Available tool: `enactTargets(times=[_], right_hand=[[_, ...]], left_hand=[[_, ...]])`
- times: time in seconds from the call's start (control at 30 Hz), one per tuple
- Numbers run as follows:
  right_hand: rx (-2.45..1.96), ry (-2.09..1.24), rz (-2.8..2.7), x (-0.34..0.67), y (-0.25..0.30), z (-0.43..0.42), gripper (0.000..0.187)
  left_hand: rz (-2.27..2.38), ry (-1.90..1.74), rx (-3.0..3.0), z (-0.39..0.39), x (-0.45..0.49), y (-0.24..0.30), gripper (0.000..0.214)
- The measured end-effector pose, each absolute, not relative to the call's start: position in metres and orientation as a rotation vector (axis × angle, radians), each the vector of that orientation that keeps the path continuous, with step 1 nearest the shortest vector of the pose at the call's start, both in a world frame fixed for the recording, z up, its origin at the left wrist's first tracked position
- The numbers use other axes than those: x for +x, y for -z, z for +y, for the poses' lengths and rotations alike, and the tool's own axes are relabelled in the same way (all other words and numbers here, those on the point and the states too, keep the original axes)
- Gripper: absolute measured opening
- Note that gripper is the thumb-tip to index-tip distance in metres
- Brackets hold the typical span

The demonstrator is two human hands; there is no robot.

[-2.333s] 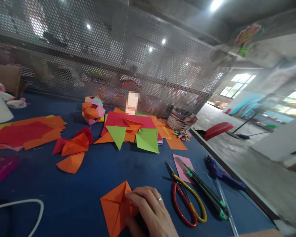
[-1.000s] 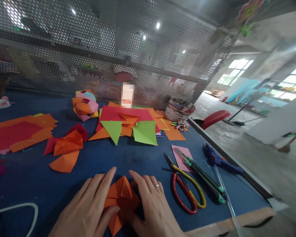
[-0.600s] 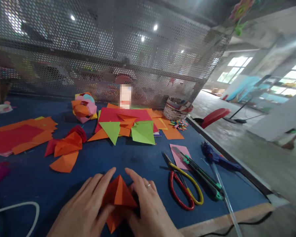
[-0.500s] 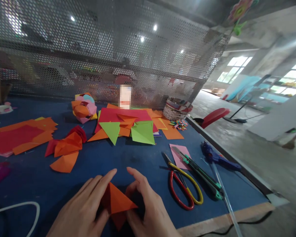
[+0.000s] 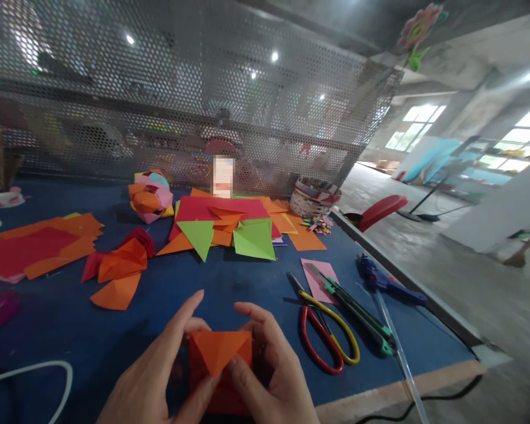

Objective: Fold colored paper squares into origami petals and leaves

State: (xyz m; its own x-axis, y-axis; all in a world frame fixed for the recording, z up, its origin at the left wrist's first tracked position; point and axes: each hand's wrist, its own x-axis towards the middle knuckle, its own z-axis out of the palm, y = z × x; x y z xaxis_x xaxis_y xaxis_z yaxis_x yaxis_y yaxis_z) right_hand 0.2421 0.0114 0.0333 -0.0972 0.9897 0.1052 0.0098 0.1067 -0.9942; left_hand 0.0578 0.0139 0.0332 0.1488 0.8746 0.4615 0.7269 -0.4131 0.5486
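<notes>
The folded orange paper [image 5: 219, 347] is at the near edge of the blue desk [image 5: 242, 288], between the two hands; whether its underside touches the desk is hidden. A triangular flap lies across its front, straight edge along the top, point toward the person.

The left hand [image 5: 154, 368] is partly open, thumb near the flap's point, forefinger stretched out past the paper, other fingers bent behind the top left corner. The right hand [image 5: 269, 368] is loosely curled, its thumb pressing the flap and its fingers down the right side, so both hands have hold of the piece.

Working it well would seem to call for even thumb pressure—flap centred, top corners level—before any crease is run hard. Light support from behind should keep the layers from slipping; squeezing the sides could buckle them.

Off to the right lie the scissors [image 5: 308, 298], blades apart, just beside a green-and-black utility knife [image 5: 355, 307]—best kept clear of the right hand's elbow room.
</notes>
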Motion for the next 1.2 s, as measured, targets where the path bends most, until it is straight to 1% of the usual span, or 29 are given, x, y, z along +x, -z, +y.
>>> enactTargets(times=[0.13,0.27,0.33,0.4,0.43,0.47,0.53,0.57,0.6,0.73,0.8,0.9,1.07,1.2], right_hand=[[-1.135,-1.235,-1.465,0.244,-0.037,0.011,0.049],[-1.216,-1.205,-1.663,0.251,-0.041,0.012,0.046],[-1.209,-1.162,-1.758,0.256,-0.044,0.013,0.053],[-1.174,-1.144,-1.814,0.260,-0.048,0.013,0.066],[-1.156,-1.158,-1.822,0.262,-0.051,0.013,0.069],[-1.147,-1.189,-1.821,0.263,-0.055,0.014,0.066],[-1.148,-1.303,-1.813,0.262,-0.062,0.015,0.046],[-1.169,-1.356,-1.808,0.261,-0.065,0.015,0.040],[-1.201,-1.392,-1.803,0.260,-0.067,0.016,0.038],[-1.294,-1.311,-1.757,0.256,-0.064,0.018,0.043],[-1.275,-1.271,-1.663,0.256,-0.060,0.018,0.047],[-1.252,-1.349,-1.481,0.258,-0.059,0.017,0.050],[-1.249,-1.444,-1.384,0.260,-0.063,0.015,0.052],[-1.190,-1.504,-1.333,0.259,-0.064,0.015,0.054]], left_hand=[[1.549,-1.120,2.129,0.014,0.058,-0.041,0.048],[1.487,-1.119,2.067,0.015,0.056,-0.050,0.044],[1.503,-1.110,2.078,0.016,0.054,-0.052,0.045],[1.517,-1.102,2.135,0.019,0.052,-0.052,0.046],[1.506,-1.102,2.178,0.021,0.050,-0.052,0.046],[1.484,-1.104,2.223,0.022,0.049,-0.051,0.047],[1.429,-1.097,2.300,0.025,0.047,-0.052,0.048],[1.405,-1.090,2.327,0.026,0.047,-0.053,0.049],[1.392,-1.080,2.342,0.026,0.047,-0.054,0.049],[1.435,-1.098,2.338,0.025,0.047,-0.056,0.048],[1.488,-1.101,2.322,0.025,0.046,-0.053,0.053],[1.522,-1.064,2.329,0.026,0.045,-0.047,0.058],[1.469,-1.069,2.376,0.026,0.046,-0.042,0.051],[1.503,-1.044,2.257,0.020,0.050,-0.048,0.041]])
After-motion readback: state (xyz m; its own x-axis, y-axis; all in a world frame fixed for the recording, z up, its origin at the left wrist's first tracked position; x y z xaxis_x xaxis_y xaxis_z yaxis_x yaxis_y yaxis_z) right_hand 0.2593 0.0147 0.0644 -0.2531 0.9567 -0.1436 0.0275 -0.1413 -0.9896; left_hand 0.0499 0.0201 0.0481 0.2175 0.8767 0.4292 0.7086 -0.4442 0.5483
